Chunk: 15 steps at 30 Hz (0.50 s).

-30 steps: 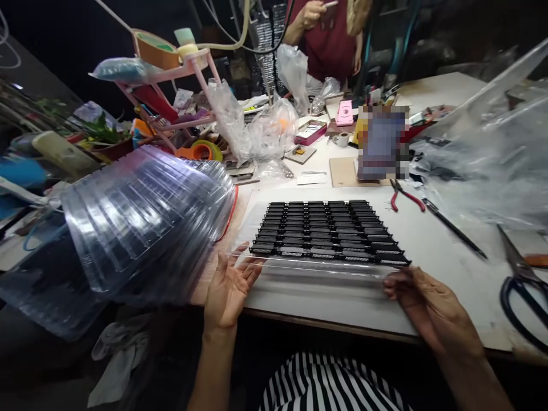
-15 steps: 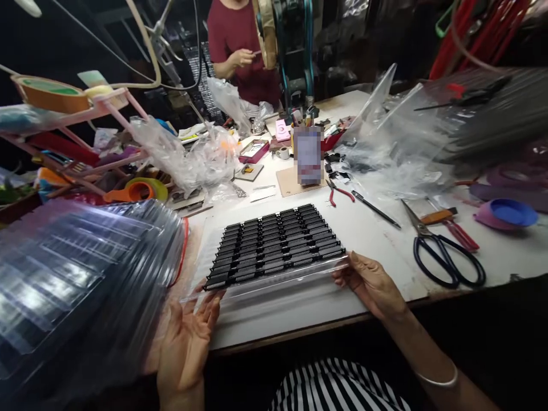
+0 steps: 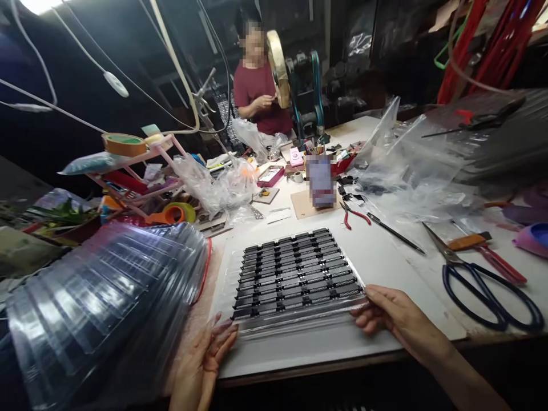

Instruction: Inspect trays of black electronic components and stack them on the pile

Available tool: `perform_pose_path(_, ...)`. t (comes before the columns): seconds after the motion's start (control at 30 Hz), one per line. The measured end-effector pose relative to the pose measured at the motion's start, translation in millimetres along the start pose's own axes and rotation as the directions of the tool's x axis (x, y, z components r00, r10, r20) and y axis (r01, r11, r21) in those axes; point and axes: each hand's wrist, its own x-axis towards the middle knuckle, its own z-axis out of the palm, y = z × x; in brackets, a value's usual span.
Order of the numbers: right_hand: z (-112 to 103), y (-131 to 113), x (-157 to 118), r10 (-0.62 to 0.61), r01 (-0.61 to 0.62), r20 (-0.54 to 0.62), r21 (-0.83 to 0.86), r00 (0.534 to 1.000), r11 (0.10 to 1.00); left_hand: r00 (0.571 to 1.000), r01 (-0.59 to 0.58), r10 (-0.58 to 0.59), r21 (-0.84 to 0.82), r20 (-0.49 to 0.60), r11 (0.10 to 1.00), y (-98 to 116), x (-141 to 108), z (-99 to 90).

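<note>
A clear plastic tray filled with rows of black slotted parts lies before me over the white board. My right hand pinches its front right corner, thumb on top and fingers curled beneath. At the front left corner, my left hand has its palm turned up and its fingers at the tray's edge, partly under it. Left of that hand rises a stack of empty clear trays. Black-handled scissors lie to the right of my right hand.
Red-handled pliers, a black pen-like tool and a red-handled cutter lie to the right. Plastic bags heap up behind. A pink rack stands at the left. Another person works across the table beside a machine.
My view has tilted upward, so the table sits lower and the other person shows more fully. Both hands stay at the tray's front corners.
</note>
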Motion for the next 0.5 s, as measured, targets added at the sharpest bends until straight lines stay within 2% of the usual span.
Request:
perform_pose_path(0.07, -6.2, -2.2, 4.1, 0.042, -0.036, 0.015, -0.304, 0.999, 0.952, 0.998, -0.057, 0.061, 0.150, -0.021, 0.987, -0.2, 2.0, -4.5)
perform_pose_path(0.1, -9.3, -4.1, 6.6, 0.023, -0.010, 0.019, -0.508, 1.000, 0.861, 0.995, -0.088, 0.096, 0.231, -0.022, 0.969, -0.8, 3.4, -6.7)
perform_pose_path(0.17, -14.8, -8.6, 11.5, -0.070, 0.070, 0.038, -0.828, 0.997, 0.557, 0.985, -0.164, 0.174, 0.389, 0.009, 0.907, -2.6, 6.4, -11.0)
perform_pose_path(0.2, -17.0, -11.0, 13.7, -0.117, 0.097, 0.054, -0.909, 0.992, 0.406, 0.977, -0.202, 0.209, 0.471, 0.038, 0.859, -3.5, 8.0, -13.0)
perform_pose_path(0.23, -18.8, -13.1, 15.6, -0.149, 0.112, 0.070, -0.948, 0.986, 0.299, 0.969, -0.235, 0.237, 0.555, 0.069, 0.798, -4.2, 9.6, -14.8)
perform_pose_path(0.27, -19.9, -14.8, 17.2, -0.158, 0.115, 0.077, -0.963, 0.984, 0.243, 0.961, -0.259, 0.258, 0.641, 0.097, 0.723, -4.7, 11.2, -16.3)
perform_pose_path(0.37, -19.7, -18.1, 20.6, -0.136, 0.105, 0.084, -0.983, 0.987, 0.150, 0.930, -0.309, 0.326, 0.844, 0.171, 0.439, -3.8, 16.2, -18.3)
perform_pose_path(0.43, -17.9, -19.5, 21.7, -0.128, 0.098, 0.086, -0.991, 0.988, 0.093, 0.901, -0.336, 0.366, 0.908, 0.233, 0.249, -1.0, 18.1, -17.0)
perform_pose_path(0.5, -17.3, -21.5, 21.8, -0.119, 0.090, 0.083, -0.994, 0.989, 0.055, 0.885, -0.344, 0.375, 0.931, 0.278, 0.121, 3.1, 17.6, -14.4)
